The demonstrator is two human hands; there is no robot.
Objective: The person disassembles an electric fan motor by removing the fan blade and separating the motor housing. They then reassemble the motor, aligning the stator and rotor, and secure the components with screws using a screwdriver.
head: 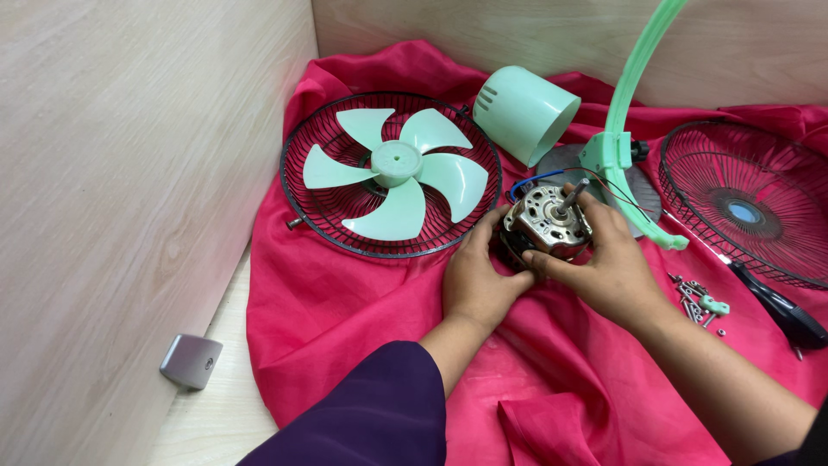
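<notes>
Centrally, both my hands cup the motor (547,222) on the red cloth (345,302). My left hand (479,276) wraps its near-left side, fingers curled against the casing and thumb pressed along the lower edge. My right hand (608,263) closes on the right side, fingers over the top rim, thumb meeting the left thumb below. The motor's underside and far flank are hidden by my palms, and so is whatever it rests on.

The motor sits just right of the grille (392,173) that holds the green blade (395,168), and just in front of the green housing (524,112). Its shaft (573,195) gives the long axis, tilted up and away to the right, toward the green stand (623,147). Blue and red wires (528,182) leave its far side; where they end cannot be made out.

The stand's arc is cut off at the top edge. A second grille (746,203) is cut off at the right edge. Small screws (694,300) lie near my right wrist, too small to count. A dark-handled tool (780,312) lies beyond them, its tip hard to make out. A grey object (191,361) lies on the wooden surface (216,414), well apart.
</notes>
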